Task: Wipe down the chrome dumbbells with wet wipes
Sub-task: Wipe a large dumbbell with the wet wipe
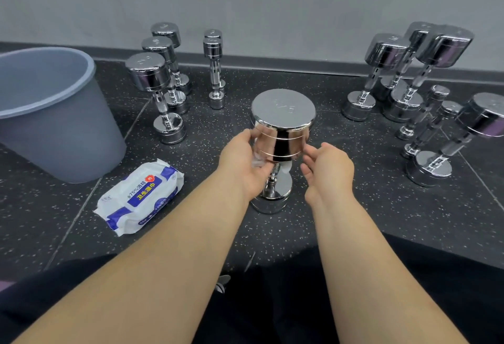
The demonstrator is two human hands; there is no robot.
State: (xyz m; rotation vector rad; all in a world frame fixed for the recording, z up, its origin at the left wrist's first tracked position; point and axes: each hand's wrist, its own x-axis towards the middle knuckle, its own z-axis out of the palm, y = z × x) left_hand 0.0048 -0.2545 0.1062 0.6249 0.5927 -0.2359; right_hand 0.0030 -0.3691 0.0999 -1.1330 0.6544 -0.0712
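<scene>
One dumbbell (283, 122) stands on end on the floor (341, 221), just ahead of the knees. The left hand (241, 161) curls its fingers round the upper head, pressing a wet wipe (257, 158), mostly hidden under the palm, against the chrome. The right hand (327, 169) sits beside the head, fingers loosely bent and holding nothing. This piece seems mid-wipe. Beyond lie the wipes pack (141, 196), a bin (54, 125), and the left dumbbells (152, 76) and right dumbbells (392, 54) near the wall; which are already clean cannot be told.

A gym: chrome dumbbells (157, 90) stand on end on speckled black rubber flooring (354, 207).
</scene>
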